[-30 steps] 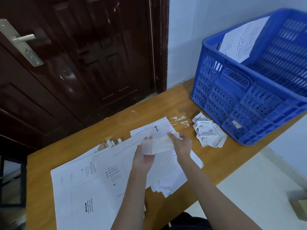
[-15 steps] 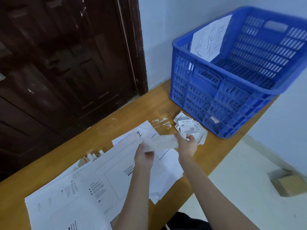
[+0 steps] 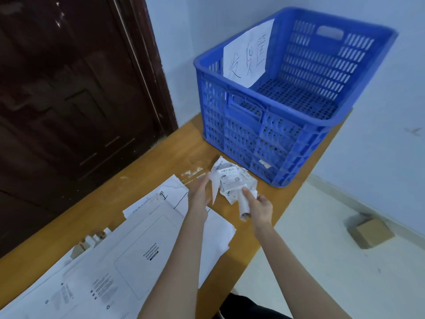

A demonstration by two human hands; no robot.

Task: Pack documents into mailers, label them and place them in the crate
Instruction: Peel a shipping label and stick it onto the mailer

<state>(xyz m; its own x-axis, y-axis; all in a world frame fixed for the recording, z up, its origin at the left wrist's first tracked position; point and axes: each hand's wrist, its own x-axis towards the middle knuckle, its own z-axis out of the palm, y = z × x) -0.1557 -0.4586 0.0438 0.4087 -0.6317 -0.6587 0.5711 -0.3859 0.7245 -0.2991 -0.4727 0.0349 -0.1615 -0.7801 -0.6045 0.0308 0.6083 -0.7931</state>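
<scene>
Head camera looks forward and down, near the table and crate.

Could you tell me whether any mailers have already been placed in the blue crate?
No, the blue crate holds only a handwritten paper sign against its inner wall; its perforated floor is bare.

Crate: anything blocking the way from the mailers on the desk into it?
Nothing visible does. The crate stands open-topped; inside, only a handwritten sheet leans against its wall. The label pile lies between mailers and crate, flat on the desk.
</scene>
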